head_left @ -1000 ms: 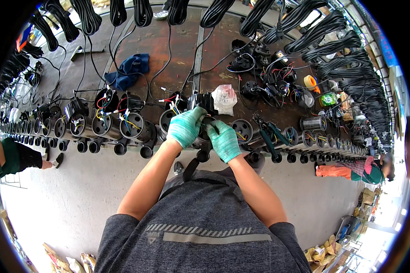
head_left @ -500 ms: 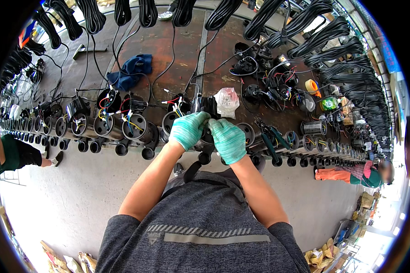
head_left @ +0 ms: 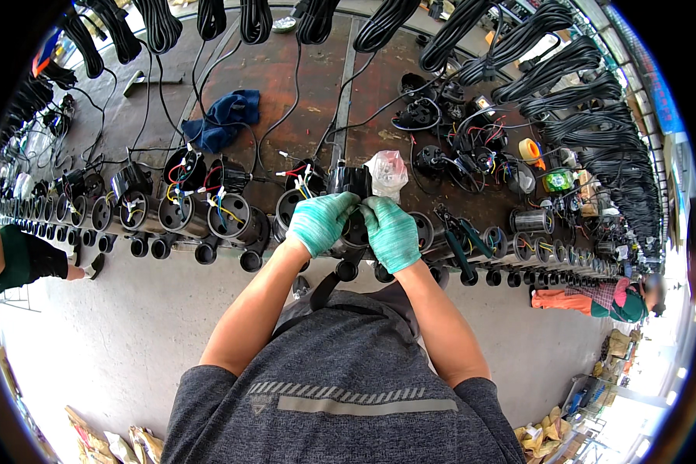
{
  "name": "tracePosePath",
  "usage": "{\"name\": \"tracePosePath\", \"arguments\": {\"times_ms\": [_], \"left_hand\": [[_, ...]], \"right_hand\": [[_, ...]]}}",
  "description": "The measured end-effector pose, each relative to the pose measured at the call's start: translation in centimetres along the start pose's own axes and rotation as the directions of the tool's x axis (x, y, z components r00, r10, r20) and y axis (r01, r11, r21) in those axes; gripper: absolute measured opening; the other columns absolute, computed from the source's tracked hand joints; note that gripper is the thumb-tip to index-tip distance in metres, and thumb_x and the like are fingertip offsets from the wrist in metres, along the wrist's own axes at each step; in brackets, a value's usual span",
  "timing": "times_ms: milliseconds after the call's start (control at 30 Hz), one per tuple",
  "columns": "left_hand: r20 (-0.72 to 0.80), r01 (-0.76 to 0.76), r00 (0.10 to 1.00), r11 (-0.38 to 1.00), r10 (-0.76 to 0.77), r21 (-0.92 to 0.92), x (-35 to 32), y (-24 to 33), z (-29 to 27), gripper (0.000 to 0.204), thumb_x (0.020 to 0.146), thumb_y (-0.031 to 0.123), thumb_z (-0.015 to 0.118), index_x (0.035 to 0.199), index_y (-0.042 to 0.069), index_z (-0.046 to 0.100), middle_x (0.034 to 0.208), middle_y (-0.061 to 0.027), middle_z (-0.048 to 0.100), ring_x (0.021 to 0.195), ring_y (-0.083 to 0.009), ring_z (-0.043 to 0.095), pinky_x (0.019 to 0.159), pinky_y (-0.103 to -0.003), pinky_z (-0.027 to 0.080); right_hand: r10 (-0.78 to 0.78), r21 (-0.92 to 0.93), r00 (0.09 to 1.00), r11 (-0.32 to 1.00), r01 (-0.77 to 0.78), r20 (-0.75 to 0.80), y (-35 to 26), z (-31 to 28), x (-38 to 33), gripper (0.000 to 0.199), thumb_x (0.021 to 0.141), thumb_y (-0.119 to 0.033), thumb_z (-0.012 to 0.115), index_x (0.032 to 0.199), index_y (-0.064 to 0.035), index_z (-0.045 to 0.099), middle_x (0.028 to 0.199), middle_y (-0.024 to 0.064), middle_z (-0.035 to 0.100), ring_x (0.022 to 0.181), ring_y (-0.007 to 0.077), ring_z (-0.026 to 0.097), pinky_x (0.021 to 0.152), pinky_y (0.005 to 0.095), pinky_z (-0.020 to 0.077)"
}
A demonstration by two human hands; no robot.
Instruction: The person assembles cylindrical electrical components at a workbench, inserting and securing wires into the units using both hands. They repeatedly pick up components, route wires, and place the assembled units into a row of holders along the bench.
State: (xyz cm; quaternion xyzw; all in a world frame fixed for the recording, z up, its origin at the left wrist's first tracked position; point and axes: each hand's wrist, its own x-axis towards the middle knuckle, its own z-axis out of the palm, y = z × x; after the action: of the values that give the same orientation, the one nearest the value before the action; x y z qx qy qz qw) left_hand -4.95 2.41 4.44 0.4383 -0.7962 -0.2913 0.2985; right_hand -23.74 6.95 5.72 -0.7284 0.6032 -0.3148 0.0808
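Observation:
My left hand [head_left: 319,223] and my right hand [head_left: 392,234], both in pale green gloves, meet at the near edge of the bench. Their fingers are closed and the fingertips almost touch. Whatever they pinch is hidden behind the gloves. Just beyond the fingertips stands a glossy black cup-shaped part [head_left: 349,179]. Partly covered below the hands is a black round housing [head_left: 355,234] with a handle-like tube end [head_left: 346,270] under it. A similar housing [head_left: 230,218], with yellow, blue and white-tipped wires, lies left of my left hand. Green-handled pliers [head_left: 464,241] rest right of my right hand.
A clear plastic bag [head_left: 387,175] lies beyond my right hand, a blue cloth [head_left: 223,121] farther left. Coiled black cables [head_left: 379,25] hang along the far side. Wired motor parts [head_left: 475,147] and a tape roll [head_left: 529,149] are at right. Two people [head_left: 595,300] stand farther off.
My hands stay at the same spot, with only a slight shift of the fingers; the right hand has turned a little. The view has moved very slightly.

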Motion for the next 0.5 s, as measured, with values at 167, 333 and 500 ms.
{"name": "tracePosePath", "arguments": {"times_ms": [167, 333, 500], "left_hand": [[0.051, 0.012, 0.999, 1.000, -0.011, -0.021, -0.1, 1.0, -1.2, 0.019, 0.098, 0.016, 0.068, 0.115, 0.010, 0.076, 0.101, -0.0172, 0.077, 0.093, -0.0397, 0.074, 0.078, -0.044, 0.059], [-0.025, -0.060, 0.998, 0.998, 0.059, -0.024, -0.3, 0.1, 0.0, 0.019, 0.097, 0.014, 0.068, 0.113, 0.009, 0.076, 0.101, -0.0164, 0.077, 0.091, -0.0394, 0.074, 0.077, -0.044, 0.059], [-0.029, -0.046, 0.999, 0.997, 0.044, -0.055, -0.6, 0.1, 0.0, 0.020, 0.096, 0.012, 0.069, 0.114, 0.009, 0.076, 0.100, -0.0161, 0.077, 0.090, -0.0387, 0.074, 0.076, -0.043, 0.059]], "right_hand": [[0.141, 0.114, 0.990, 0.983, -0.143, 0.022, -0.5, 0.3, 0.0, 0.014, 0.096, -0.011, 0.075, 0.108, -0.0031, 0.072, 0.099, 0.0223, 0.074, 0.090, 0.0447, 0.072, 0.078, 0.0470, 0.0584], [0.434, 0.344, 0.866, 0.796, -0.497, 0.247, 0.6, 1.6, -0.5, 0.014, 0.102, -0.016, 0.067, 0.102, -0.0024, 0.069, 0.078, 0.0176, 0.071, 0.068, 0.0344, 0.072, 0.061, 0.0446, 0.0547], [0.551, 0.595, 0.420, -0.182, -0.783, 0.721, -2.1, -0.8, 0.9, 0.019, 0.105, -0.019, 0.062, 0.096, -0.0041, 0.068, 0.072, 0.0066, 0.068, 0.044, 0.0176, 0.060, 0.039, 0.0315, 0.0417]]}}
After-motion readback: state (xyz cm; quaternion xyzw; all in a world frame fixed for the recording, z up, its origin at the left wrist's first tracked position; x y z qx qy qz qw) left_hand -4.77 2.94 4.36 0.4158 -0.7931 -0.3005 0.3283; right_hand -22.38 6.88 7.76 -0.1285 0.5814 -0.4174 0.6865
